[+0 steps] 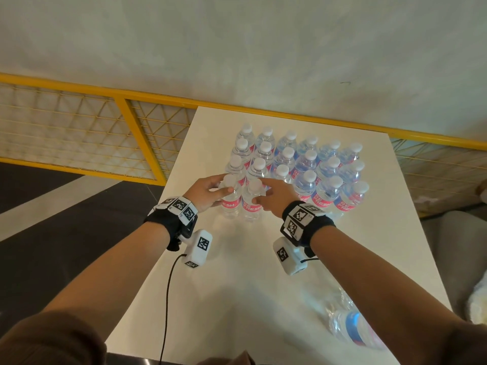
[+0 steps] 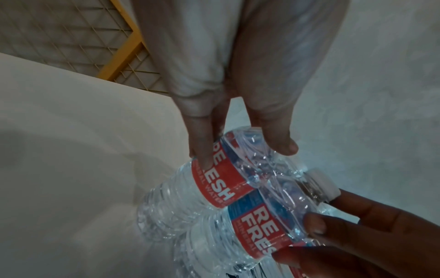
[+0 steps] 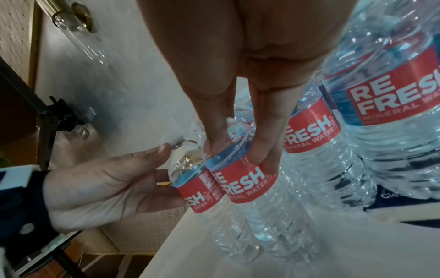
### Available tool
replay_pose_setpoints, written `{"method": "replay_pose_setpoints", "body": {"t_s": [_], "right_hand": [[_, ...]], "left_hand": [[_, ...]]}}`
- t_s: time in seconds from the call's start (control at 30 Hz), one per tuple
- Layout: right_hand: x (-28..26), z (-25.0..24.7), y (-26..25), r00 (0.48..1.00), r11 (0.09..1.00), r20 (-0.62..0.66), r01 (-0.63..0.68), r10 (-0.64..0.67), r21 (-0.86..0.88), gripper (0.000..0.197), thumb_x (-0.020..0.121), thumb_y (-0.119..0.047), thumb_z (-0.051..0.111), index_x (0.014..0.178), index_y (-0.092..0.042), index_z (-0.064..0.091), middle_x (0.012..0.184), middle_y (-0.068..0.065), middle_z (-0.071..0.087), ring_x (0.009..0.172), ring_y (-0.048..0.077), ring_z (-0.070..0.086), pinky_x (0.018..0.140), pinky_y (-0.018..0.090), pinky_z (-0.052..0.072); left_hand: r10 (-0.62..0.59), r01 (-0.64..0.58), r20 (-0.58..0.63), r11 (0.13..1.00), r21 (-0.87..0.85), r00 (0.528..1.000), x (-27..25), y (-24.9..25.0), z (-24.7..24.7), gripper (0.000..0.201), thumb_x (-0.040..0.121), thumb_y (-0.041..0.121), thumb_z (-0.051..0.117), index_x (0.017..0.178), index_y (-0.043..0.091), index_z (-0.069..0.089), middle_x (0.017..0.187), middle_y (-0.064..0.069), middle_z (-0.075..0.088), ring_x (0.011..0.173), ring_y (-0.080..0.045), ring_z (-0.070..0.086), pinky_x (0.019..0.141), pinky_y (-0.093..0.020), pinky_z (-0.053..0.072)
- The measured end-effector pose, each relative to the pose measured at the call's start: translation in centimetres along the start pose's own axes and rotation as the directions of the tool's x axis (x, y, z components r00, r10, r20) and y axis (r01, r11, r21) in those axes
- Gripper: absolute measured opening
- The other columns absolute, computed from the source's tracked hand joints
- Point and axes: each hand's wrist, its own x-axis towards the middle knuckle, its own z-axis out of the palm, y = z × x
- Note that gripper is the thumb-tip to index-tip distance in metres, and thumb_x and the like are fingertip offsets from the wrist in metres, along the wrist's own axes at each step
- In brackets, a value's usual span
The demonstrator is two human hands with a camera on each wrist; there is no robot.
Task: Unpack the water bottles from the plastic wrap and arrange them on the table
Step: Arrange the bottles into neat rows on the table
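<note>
Several clear water bottles with white caps and red labels stand in rows [image 1: 305, 164] on the white table [image 1: 237, 272]. My left hand [image 1: 222, 186] grips the front-left bottle [image 1: 229, 204] round its shoulder, thumb on the near side. In the left wrist view its fingers [image 2: 202, 158] press the red label of that bottle [image 2: 214, 184]. My right hand [image 1: 260, 191] grips the neighbouring bottle [image 1: 252, 206]. The right wrist view shows its fingers [image 3: 262, 156] on that bottle's [image 3: 245, 186] label. Both bottles stand upright and touch each other.
One more bottle [image 1: 350, 325], with what looks like crumpled clear plastic, lies near the table's front right corner under my right forearm. A yellow mesh railing [image 1: 126, 106] runs behind and left of the table. The table's left edge is close to my left hand.
</note>
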Motion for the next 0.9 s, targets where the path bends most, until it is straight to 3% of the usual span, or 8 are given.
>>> {"method": "replay_pose_setpoints", "body": {"t_s": [0.07, 0.17, 0.27, 0.33, 0.43, 0.67, 0.77, 0.9], "right_hand": [[0.1, 0.0, -0.1, 1.0, 1.0, 0.003, 0.001, -0.001, -0.012, 0.064, 0.082, -0.029, 0.07, 0.139, -0.03, 0.042, 0.117, 0.008, 0.06, 0.09, 0.02, 0.063, 0.066, 0.02, 0.047], [0.0, 0.1, -0.4, 1.0, 0.999, 0.004, 0.004, -0.004, -0.04, 0.064, 0.082, -0.03, 0.07, 0.14, -0.031, 0.041, 0.122, 0.007, 0.059, 0.104, 0.023, 0.06, 0.086, 0.029, 0.048], [-0.2, 0.3, 0.0, 1.0, 1.0, 0.01, -0.005, 0.005, -0.01, 0.066, 0.082, -0.029, 0.07, 0.141, -0.029, 0.04, 0.122, 0.007, 0.059, 0.105, 0.023, 0.061, 0.091, 0.032, 0.049], [-0.2, 0.4, 0.3, 1.0, 1.0, 0.008, -0.011, 0.01, 0.011, 0.068, 0.081, -0.029, 0.071, 0.141, -0.028, 0.039, 0.121, 0.008, 0.06, 0.104, 0.024, 0.062, 0.096, 0.039, 0.05], [-0.2, 0.4, 0.3, 1.0, 1.0, 0.022, -0.009, 0.009, 0.016, 0.069, 0.081, -0.031, 0.071, 0.141, -0.029, 0.039, 0.121, 0.007, 0.06, 0.104, 0.023, 0.062, 0.096, 0.042, 0.05], [0.0, 0.2, 0.1, 1.0, 0.999, 0.017, 0.016, -0.015, -0.036, 0.063, 0.083, -0.03, 0.068, 0.14, -0.029, 0.041, 0.098, -0.001, 0.054, 0.087, 0.014, 0.054, 0.093, 0.034, 0.049], [0.1, 0.1, -0.1, 1.0, 0.999, 0.019, 0.015, -0.014, -0.052, 0.063, 0.083, -0.03, 0.068, 0.139, -0.028, 0.041, 0.1, 0.001, 0.056, 0.086, 0.014, 0.055, 0.095, 0.034, 0.049], [0.0, 0.2, -0.2, 0.999, 0.999, 0.032, 0.012, -0.011, -0.041, 0.065, 0.082, -0.029, 0.069, 0.14, -0.028, 0.041, 0.105, 0.003, 0.058, 0.089, 0.015, 0.056, 0.098, 0.039, 0.049]], "left_hand": [[0.004, -0.004, 0.0, 1.0, -0.014, 1.0, 0.0, -0.1, -0.1, 0.042, 0.088, 0.023, 0.065, 0.128, 0.028, 0.056, 0.121, -0.014, 0.058, 0.116, -0.024, 0.058, 0.092, -0.031, 0.051], [-0.003, 0.003, 0.007, 1.0, -0.001, 1.0, 0.2, 0.2, -0.4, 0.046, 0.087, 0.02, 0.067, 0.129, 0.03, 0.053, 0.128, -0.009, 0.054, 0.121, -0.026, 0.056, 0.089, -0.03, 0.052], [-0.043, 0.043, 0.028, 0.999, 0.025, 0.999, 0.8, 0.3, -0.7, 0.072, 0.084, 0.02, 0.069, 0.143, 0.036, 0.03, 0.149, -0.007, 0.032, 0.134, -0.027, 0.04, 0.093, -0.036, 0.05], [-0.086, 0.081, 0.058, 0.994, 0.079, 0.995, 1.1, 0.3, -0.8, 0.091, 0.081, 0.029, 0.073, 0.147, 0.041, 0.012, 0.157, -0.003, 0.017, 0.141, -0.029, 0.028, 0.102, -0.042, 0.045], [-0.112, 0.088, 0.155, 0.984, 0.158, 0.981, 1.2, 0.3, -0.6, 0.11, 0.061, 0.053, 0.076, 0.145, 0.049, 0.005, 0.152, 0.001, 0.03, 0.135, -0.023, 0.04, 0.101, -0.042, 0.047], [-0.043, 0.029, 0.169, 0.996, 0.084, 0.985, 0.8, -0.9, 0.2, 0.09, 0.078, 0.046, 0.069, 0.145, 0.049, 0.008, 0.145, 0.013, 0.039, 0.128, -0.016, 0.045, 0.094, -0.034, 0.051], [-0.039, 0.027, 0.161, 0.997, 0.075, 0.986, 0.7, -0.9, 0.3, 0.081, 0.087, 0.037, 0.063, 0.146, 0.047, 0.009, 0.145, 0.015, 0.037, 0.13, -0.016, 0.043, 0.092, -0.032, 0.05], [-0.032, 0.022, 0.166, 0.998, 0.063, 0.986, 0.4, -0.6, 0.3, 0.084, 0.08, 0.047, 0.066, 0.144, 0.049, 0.012, 0.146, 0.016, 0.035, 0.128, -0.014, 0.043, 0.089, -0.03, 0.051]]}}
